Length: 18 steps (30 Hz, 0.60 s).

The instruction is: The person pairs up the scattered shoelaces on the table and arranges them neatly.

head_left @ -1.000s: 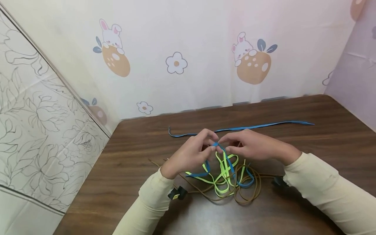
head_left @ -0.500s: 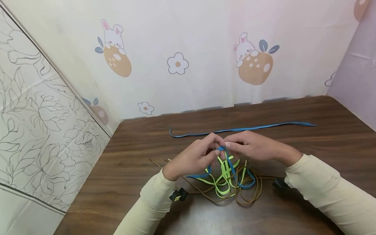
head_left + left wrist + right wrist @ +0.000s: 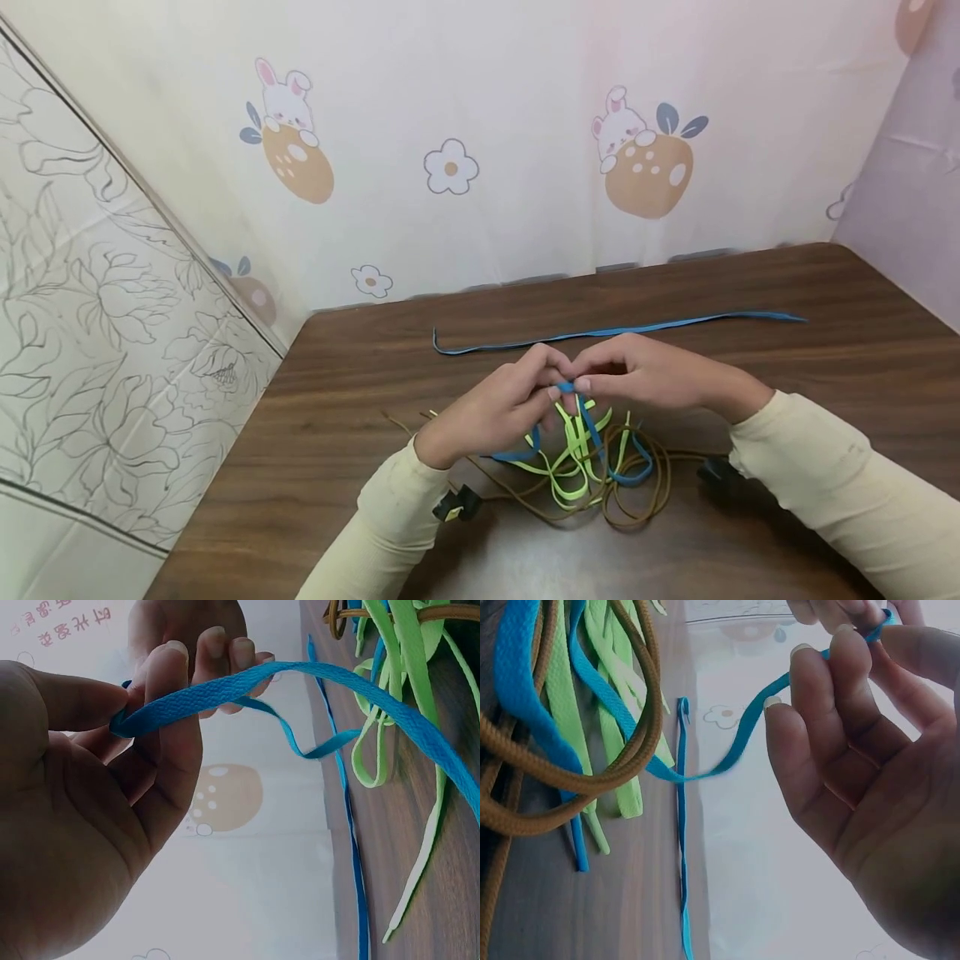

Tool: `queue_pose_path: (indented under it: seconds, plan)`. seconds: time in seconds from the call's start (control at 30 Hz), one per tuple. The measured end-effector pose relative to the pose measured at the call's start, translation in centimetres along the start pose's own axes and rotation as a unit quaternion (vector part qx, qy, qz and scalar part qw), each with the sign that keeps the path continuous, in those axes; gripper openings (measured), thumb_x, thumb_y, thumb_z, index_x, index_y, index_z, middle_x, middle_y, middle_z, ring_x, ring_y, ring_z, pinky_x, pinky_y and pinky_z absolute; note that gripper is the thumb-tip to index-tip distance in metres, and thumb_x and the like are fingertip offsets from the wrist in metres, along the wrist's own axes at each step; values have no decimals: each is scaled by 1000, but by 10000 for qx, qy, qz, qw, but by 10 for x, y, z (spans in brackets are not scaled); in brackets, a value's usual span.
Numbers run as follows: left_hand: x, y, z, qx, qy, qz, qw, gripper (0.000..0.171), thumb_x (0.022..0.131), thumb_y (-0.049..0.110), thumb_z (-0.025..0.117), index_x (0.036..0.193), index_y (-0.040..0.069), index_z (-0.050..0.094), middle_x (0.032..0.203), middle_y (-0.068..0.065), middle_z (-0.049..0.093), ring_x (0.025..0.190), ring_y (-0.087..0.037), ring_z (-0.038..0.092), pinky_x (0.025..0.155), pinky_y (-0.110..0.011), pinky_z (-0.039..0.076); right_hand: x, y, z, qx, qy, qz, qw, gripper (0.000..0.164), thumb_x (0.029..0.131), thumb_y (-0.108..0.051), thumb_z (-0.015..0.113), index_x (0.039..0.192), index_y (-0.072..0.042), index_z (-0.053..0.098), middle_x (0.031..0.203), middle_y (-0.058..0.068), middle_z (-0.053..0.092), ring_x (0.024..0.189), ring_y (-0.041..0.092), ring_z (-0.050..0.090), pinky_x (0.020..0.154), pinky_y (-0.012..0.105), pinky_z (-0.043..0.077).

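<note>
A flat blue shoelace (image 3: 187, 701) runs up from a tangle of laces to my two hands. My left hand (image 3: 495, 412) pinches it between thumb and fingers, with a strand lying across the fingers in the left wrist view. My right hand (image 3: 663, 371) meets the left at the fingertips and pinches the same blue lace with thumb and index finger, its other fingers loosely bent in the right wrist view. Below the hands, neon green flat laces (image 3: 577, 442) lie heaped with a looped brown round cord (image 3: 592, 780). Fingers partly hide the held part.
Another blue shoelace (image 3: 615, 332) lies stretched out across the wooden table (image 3: 360, 358), behind the hands. A patterned curtain (image 3: 510, 150) hangs along the table's back edge. A floral panel (image 3: 112, 292) stands at left. Black wrist devices (image 3: 457, 503) sit under the sleeves.
The fingertips of both hands have come closer together on the blue lace. The left hand has shifted slightly right and toward me. The heap and the stretched lace look unchanged.
</note>
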State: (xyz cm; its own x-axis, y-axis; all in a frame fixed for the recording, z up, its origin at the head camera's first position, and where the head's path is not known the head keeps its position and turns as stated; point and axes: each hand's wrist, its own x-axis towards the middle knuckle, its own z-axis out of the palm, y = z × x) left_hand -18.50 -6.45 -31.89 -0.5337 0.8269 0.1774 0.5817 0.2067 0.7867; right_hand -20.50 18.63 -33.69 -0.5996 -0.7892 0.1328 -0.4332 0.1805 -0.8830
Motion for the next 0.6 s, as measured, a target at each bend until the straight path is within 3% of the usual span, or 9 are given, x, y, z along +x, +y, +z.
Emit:
queue_pose_path:
  seconds: [0.23,0.37,0.47,0.6]
  plan:
    - [0,-1,0,133,117,-49,9998,19,107,5,42,123,13,45,93,3,68,70,-21,66,69,-29,55,-2,-3,-1,-334,164,118,9992,10,102,-16,61,100,-18,71,89,7,67,75,31,64,67,39,57]
    - [-1,-2,-1,61,205,-223,9995,22,106,5,44,125,15,46,93,4,68,71,-22,67,71,-27,55,-2,-3,-2,-567,200,25,9982,9,101,-16,64,97,-20,71,78,7,64,63,21,56,58,32,51]
    - [-2,-2,-2,29,261,-384,9989,25,105,5,45,128,14,47,93,4,69,72,-20,68,71,-28,56,-2,-3,-2,-678,263,42,9973,8,99,-17,65,95,-21,71,76,2,62,61,14,52,55,30,48]
    - [-1,-2,-5,29,342,-490,9982,27,104,5,46,131,12,48,94,5,70,73,-19,68,70,-29,55,-4,-4,-4,-796,455,-10,9958,11,98,-15,66,91,-23,69,79,0,60,65,15,53,58,30,48]
